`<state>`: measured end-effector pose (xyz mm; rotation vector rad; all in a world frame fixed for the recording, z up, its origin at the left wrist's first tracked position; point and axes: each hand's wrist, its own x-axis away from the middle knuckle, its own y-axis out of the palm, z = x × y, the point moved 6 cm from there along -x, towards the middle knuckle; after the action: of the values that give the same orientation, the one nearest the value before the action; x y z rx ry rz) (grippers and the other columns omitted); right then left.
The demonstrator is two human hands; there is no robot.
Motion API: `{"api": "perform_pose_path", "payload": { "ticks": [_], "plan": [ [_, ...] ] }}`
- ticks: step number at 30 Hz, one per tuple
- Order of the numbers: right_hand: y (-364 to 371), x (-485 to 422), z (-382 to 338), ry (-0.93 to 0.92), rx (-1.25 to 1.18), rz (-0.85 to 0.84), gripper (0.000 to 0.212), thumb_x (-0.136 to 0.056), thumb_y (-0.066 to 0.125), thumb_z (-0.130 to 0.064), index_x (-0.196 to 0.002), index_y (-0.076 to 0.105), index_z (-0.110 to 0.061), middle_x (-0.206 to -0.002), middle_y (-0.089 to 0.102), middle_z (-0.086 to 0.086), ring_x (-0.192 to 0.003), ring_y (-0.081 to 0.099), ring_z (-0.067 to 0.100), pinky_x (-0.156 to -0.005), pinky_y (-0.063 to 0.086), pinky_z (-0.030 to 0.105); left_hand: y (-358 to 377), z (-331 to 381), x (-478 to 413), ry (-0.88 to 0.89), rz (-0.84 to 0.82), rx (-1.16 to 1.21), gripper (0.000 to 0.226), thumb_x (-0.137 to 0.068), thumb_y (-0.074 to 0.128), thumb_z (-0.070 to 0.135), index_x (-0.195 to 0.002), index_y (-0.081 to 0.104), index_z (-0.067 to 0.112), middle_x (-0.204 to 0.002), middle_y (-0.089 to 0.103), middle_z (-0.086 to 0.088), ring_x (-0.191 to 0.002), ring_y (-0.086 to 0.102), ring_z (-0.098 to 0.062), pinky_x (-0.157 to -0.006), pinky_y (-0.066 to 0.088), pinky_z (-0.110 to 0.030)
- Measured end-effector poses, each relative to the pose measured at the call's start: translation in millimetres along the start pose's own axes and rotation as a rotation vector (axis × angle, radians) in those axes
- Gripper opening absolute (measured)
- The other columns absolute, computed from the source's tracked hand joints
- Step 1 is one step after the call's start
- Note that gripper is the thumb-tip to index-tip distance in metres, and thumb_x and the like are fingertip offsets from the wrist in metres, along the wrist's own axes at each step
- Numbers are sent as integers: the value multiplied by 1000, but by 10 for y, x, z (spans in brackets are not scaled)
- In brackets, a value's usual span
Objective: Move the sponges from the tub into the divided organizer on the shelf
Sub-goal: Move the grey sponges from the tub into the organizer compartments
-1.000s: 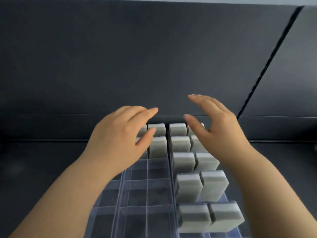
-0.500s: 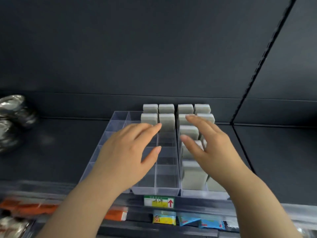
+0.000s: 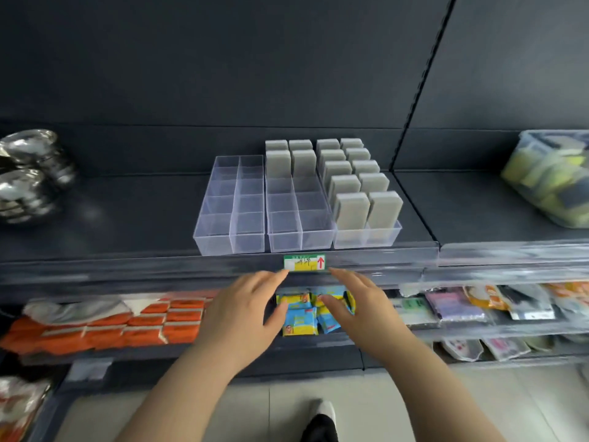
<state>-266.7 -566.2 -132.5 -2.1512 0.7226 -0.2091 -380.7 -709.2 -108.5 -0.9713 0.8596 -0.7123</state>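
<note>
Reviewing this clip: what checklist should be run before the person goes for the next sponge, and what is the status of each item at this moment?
1. Left hand free: ok, fingers relaxed, holding nothing.
2. Right hand free: ok, also holding nothing.
3. Free compartments in the divided organizer: ok, the left unit is bare and the middle unit's front cells are open.
4. Grey sponges already placed stand upright: ok.
5. Tub in view with yellow sponges inside: ok, at far right, cut off by the frame edge.
6. Tub open at the top: cannot tell, too blurred.
</note>
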Motion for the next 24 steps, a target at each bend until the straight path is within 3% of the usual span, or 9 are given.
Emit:
{"api": "perform_pose_path", "payload": {
  "ticks": [4,9,14,18,24],
  "plan": [
    [-174,295,159,70,38,37,51,-89,53,-44,-136,41,-28,-137,44,-9,-124,42,9,-95,32,18,71,195,80,33,-28,42,47,-86,59,33,-132,51,25,-122,59,6,-111,55,-17,-84,48,-33],
    [-593,552,379,125,75,138,51,-89,53,-42,-136,41,-28,-136,45,-10,-123,41,6,-92,27,11,149,611,-60,94,-25,123,47,-91,49,36,-137,42,29,-132,50,11,-122,44,-9,-91,40,-27],
    [-1082,871,768,197,73,236,51,-88,53,-44,-136,40,-32,-136,44,-16,-122,39,0,-94,27,12,337,1265,-337,218,-31,166,46,-90,54,32,-135,46,25,-126,55,8,-117,49,-13,-90,42,-28],
    [-1578,1142,1223,264,94,304,52,-88,50,-49,-136,37,-37,-137,39,-21,-115,34,-8,-94,27,14,565,2014,-622,344,-31,195,41,-87,59,29,-126,56,20,-113,63,4,-103,59,-16,-80,49,-29],
    [-2527,1655,2142,409,128,407,49,-88,52,-46,-134,39,-38,-135,41,-20,-124,39,2,-96,28,16,1058,3452,-990,545,-71,235,42,-83,46,35,-117,63,16,-104,67,5,-93,64,-16,-72,53,-28]
  ]
}}
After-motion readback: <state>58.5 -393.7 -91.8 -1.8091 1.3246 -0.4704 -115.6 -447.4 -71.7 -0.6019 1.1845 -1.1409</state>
